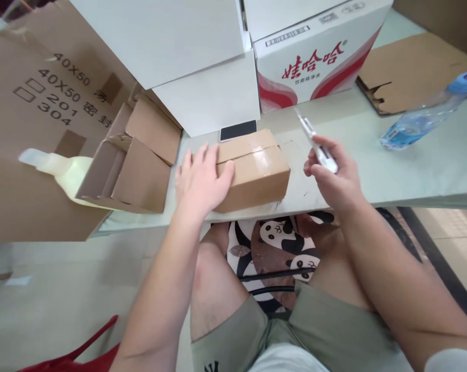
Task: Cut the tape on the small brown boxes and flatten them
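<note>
A small brown cardboard box (252, 168), with clear tape over its top seam, lies near the front edge of the table. My left hand (203, 178) rests on the box's left end, fingers spread over its top and side. To the right of the box, my right hand (332, 168) grips a white utility knife (322, 150) above the tabletop. The knife's tip points up and away to the left, apart from the box. Just behind the box lies a dark-screened phone (238, 130).
Tall white boxes (210, 93) and a red-and-white carton (307, 67) stand at the back. Left are an open cardboard box (140, 175), a pale yellow bottle (73, 173) and a large printed carton (16, 155). A water bottle (415, 121) and flat cardboard (407, 67) are right.
</note>
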Tool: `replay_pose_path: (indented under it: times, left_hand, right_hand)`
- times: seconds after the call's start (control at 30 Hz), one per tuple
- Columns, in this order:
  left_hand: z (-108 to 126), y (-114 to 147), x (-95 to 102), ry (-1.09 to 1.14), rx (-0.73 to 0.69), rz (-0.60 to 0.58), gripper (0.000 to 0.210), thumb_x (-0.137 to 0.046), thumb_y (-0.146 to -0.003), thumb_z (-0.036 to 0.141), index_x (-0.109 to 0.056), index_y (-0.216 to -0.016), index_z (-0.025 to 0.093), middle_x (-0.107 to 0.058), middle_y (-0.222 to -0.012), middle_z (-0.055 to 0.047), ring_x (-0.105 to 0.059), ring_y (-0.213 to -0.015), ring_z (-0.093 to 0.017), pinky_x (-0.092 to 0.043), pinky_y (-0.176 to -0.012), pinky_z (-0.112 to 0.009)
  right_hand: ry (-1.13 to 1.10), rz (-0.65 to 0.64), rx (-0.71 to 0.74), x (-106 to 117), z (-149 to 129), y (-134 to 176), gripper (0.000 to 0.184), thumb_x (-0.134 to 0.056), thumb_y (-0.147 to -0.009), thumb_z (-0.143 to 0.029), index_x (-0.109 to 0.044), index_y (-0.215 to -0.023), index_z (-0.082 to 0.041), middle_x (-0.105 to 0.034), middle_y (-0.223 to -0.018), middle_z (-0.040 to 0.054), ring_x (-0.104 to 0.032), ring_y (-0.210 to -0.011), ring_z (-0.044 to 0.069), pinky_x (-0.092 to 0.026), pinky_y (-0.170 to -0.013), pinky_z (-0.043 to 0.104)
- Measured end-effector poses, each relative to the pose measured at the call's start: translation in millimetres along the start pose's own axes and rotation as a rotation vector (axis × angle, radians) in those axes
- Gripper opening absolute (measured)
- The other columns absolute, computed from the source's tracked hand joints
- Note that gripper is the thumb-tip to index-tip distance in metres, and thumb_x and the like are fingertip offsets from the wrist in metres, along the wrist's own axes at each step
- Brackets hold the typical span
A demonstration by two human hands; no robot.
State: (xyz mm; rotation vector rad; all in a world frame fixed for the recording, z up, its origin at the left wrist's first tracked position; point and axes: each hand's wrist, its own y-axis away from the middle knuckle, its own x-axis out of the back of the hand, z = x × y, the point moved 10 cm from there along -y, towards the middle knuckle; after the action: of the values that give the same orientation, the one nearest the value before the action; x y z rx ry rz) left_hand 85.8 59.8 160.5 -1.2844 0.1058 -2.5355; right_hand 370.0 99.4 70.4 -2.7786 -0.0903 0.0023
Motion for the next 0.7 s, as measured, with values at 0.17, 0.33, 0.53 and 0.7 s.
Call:
replay_pose_path:
  times: [0.17, 0.33, 0.53, 0.7]
  left_hand:
    - [7, 9, -18.8, 0.006, -0.124, -0.058, 0.049, -0.075, -0.077, 0.043, -0.070, -0.124, 0.032, -0.055, -0.148, -0.006, -0.021, -0.151, -0.048, 0.002, -0.118, -0.072]
    - [8, 7, -19.7, -0.041, -0.188, -0.130, 0.052, -0.072, -0.080, 0.049, -0.068, -0.129, 0.034, -0.052, -0.152, -0.004, -0.023, -0.151, -0.048, 0.001, -0.118, -0.072]
    - [21, 16, -26.7, -0.442, -0.120, -0.278, 0.058, -0.046, -0.096, 0.055, -0.046, -0.152, 0.038, -0.034, -0.166, -0.001, -0.019, -0.154, -0.043, -0.011, -0.121, -0.067]
    - [26, 21, -27.2, -0.651, -0.067, -0.350, 0.060, -0.029, -0.100, 0.055, -0.033, -0.158, 0.040, -0.024, -0.170, 0.002, -0.019, -0.156, -0.038, -0.020, -0.121, -0.061]
  right_hand:
    - [-0.160, 0.323, 0.275, 32, -94, -3, 0.016, -0.074, -0.080, -0.044, -0.066, -0.084, -0.031, -0.049, -0.068, -0.0026, -0.044, -0.050, 0.012, -0.039, -0.048, 0.030]
    - [-0.205, 0.260, 0.257, 8, -118, -12, 0.019, -0.060, -0.083, -0.034, -0.057, -0.065, -0.027, -0.044, -0.055, -0.0026, -0.037, -0.040, 0.011, -0.027, -0.036, 0.028]
    - [-0.153, -0.020, 0.097, -18, -91, -13, 0.022, -0.069, -0.089, -0.044, -0.068, -0.081, -0.024, -0.069, -0.073, 0.0006, -0.053, -0.043, 0.009, -0.038, -0.036, 0.025]
    - [-0.194, -0.090, 0.039, -11, -87, -14, 0.022, -0.077, -0.085, -0.040, -0.067, -0.076, -0.023, -0.075, -0.086, 0.0026, -0.065, -0.057, 0.012, -0.057, -0.053, 0.028]
